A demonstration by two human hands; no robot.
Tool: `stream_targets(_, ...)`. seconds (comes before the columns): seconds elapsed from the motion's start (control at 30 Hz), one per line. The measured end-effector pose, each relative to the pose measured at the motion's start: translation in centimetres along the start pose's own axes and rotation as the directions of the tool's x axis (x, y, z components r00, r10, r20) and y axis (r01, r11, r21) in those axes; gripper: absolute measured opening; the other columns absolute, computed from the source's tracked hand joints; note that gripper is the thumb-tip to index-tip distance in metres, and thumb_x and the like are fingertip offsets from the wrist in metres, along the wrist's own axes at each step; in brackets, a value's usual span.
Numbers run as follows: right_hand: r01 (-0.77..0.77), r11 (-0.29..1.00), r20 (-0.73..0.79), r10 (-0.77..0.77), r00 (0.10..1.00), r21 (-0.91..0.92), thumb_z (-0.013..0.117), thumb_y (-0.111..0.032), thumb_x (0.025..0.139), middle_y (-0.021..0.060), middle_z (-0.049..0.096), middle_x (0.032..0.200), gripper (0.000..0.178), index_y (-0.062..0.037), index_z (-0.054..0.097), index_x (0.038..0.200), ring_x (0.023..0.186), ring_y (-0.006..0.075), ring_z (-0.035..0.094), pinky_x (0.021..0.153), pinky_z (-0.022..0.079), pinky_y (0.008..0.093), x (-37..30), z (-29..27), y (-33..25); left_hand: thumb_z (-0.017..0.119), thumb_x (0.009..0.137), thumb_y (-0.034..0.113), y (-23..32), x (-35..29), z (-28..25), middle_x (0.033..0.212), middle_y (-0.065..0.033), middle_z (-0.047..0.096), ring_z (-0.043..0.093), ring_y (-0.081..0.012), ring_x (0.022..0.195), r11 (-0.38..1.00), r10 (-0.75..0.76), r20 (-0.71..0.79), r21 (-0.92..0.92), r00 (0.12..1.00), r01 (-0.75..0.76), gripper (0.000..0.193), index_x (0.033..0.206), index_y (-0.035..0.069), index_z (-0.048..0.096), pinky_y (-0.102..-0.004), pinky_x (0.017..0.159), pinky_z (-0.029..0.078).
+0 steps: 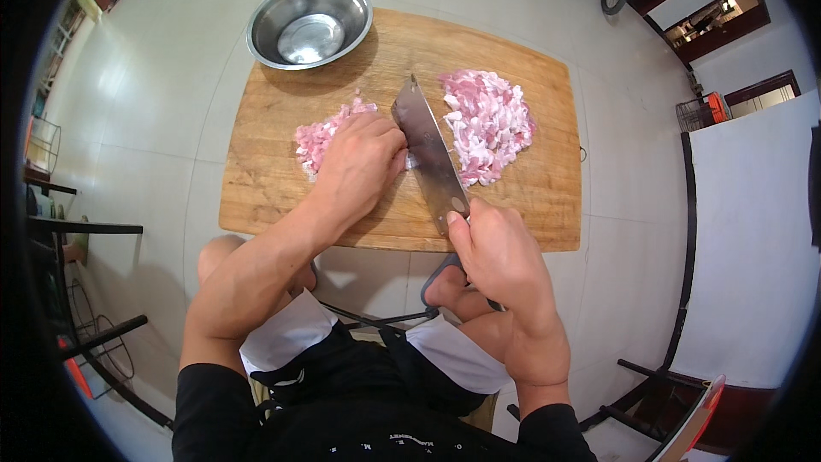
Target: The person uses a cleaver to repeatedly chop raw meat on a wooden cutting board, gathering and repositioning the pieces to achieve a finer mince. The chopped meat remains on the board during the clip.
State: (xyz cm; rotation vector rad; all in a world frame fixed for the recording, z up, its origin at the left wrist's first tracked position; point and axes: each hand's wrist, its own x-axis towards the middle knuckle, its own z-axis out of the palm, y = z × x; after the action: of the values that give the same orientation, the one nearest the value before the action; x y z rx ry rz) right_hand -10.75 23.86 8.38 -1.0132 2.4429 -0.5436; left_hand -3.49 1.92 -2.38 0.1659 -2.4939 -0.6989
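Observation:
My right hand (506,248) grips the handle of a wide-bladed cleaver (428,150), its fingers wrapped round it. The blade slants away from me across the wooden cutting board (342,227). My left hand (363,158) is curled, knuckles close to the blade's left face, pressing a small piece of meat (411,160) that shows only at its edge. Behind and left of that hand lies a small heap of diced pink meat (316,139), partly hidden by it. To the right of the blade spreads a larger pile of cut pink and white meat (489,124).
A steel bowl (312,34) sits over the board's far left corner; only its shiny inside shows. My knees and slippers (443,272) are under the board's near edge. Black-legged furniture (94,227) stands at the left, and a white-topped table (753,248) at the right.

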Motion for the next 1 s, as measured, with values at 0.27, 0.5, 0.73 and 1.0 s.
stream_targets(0.27, -0.004, 0.996, -0.022, 0.002, 1.0, -0.094, 0.059, -0.024, 0.113, 0.0365, 0.073, 0.087, 0.039, 0.0076, 0.07, 0.094, 0.085, 0.0572, 0.073, 0.079, 0.058, 0.0645, 2.4, 1.4, -0.7, 0.079, 0.088, 0.006, -0.5, 0.1, 0.0, 0.098, -0.0147, 0.072, 0.069, -0.038, 0.103, 0.999, 0.031, 0.012, -0.022, 0.999, -0.03, 0.01, 0.093, 0.002, 0.072, -0.0491, 0.098, 0.054)
stream_targets(0.5, 0.017, 0.992, -0.103, -0.03, 0.994, -0.125, 0.06, -0.025, 0.113, 0.0367, 0.075, 0.089, 0.038, 0.0077, 0.073, 0.098, 0.091, 0.0579, 0.075, 0.082, 0.06, 0.0644, 5.2, 1.7, -2.4, 0.081, 0.086, 0.007, -0.5, 0.2, -0.5, 0.096, -0.0143, 0.072, 0.068, -0.0376, 0.1, 0.994, 0.089, 0.071, -0.073, 0.993, -0.084, 0.01, 0.089, 0.003, 0.071, -0.0484, 0.098, 0.053)
stream_targets(0.73, -0.095, 0.882, -0.026, 0.121, 0.992, 0.461, 0.063, -0.026, 0.113, 0.0193, 0.073, 0.072, 0.038, 0.0073, 0.07, 0.096, 0.055, 0.0289, 0.074, 0.054, 0.057, 0.0452, 8.9, 2.2, 2.5, 0.085, 0.088, 0.013, 0.0, -0.8, -1.0, 0.101, -0.0091, 0.073, 0.07, -0.0318, 0.113, 0.991, 0.128, 0.091, -0.048, 0.988, -0.124, 0.015, 0.101, 0.006, 0.08, -0.0469, 0.11, 0.05)
stream_targets(1.0, -0.047, 0.825, -0.093, 0.12, 0.988, 0.563, 0.065, -0.027, 0.113, 0.0109, 0.069, 0.067, 0.036, 0.0029, 0.067, 0.093, 0.049, 0.0186, 0.068, 0.049, 0.051, 0.0384, 6.4, 1.0, 1.4, 0.085, 0.087, 0.015, -0.2, -0.7, -1.5, 0.1, -0.0064, 0.072, 0.069, -0.0289, 0.108, 0.99, 0.099, 0.07, 0.094, 0.993, -0.105, 0.015, 0.098, 0.008, 0.08, -0.0447, 0.106, 0.052)
